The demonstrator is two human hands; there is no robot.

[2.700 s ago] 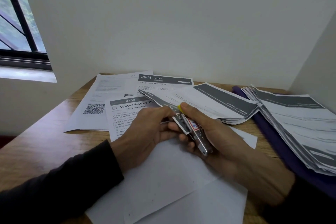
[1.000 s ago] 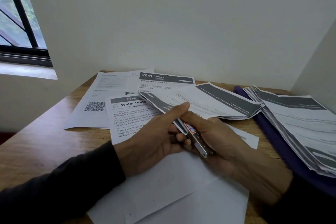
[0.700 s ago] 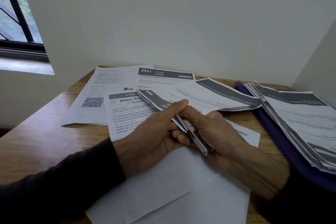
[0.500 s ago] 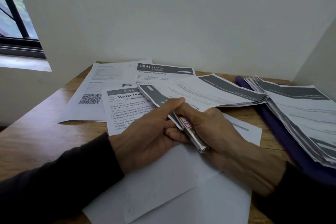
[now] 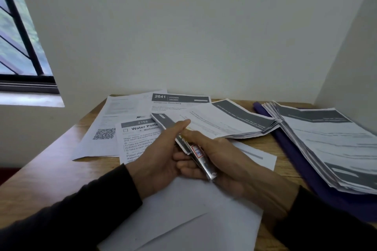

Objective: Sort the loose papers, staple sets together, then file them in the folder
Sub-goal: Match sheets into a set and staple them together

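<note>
Both hands meet over the desk (image 5: 51, 171), and the stapler (image 5: 201, 159) sits right between them: the right hand (image 5: 220, 161) curls its fingers round the metal body from below, thumb laid along the top, while the left hand (image 5: 163, 157) comes in from the other side, thumb stretched straight over the corner of the set (image 5: 220, 120) and its other fingers tucked underneath, pinching that corner. The stapler's front end is hidden behind the left thumb, so whether the corner sits inside it I cannot tell. The set fans away beyond the fingertips toward the wall, its far edge splayed. Left of the left thumb lies the "Water Potted" sheet (image 5: 136, 138). Below both wrists, blank sheets (image 5: 183, 214). Off to the right of the right hand, a big stack (image 5: 330, 144) rests on the purple folder (image 5: 289, 149).
</note>
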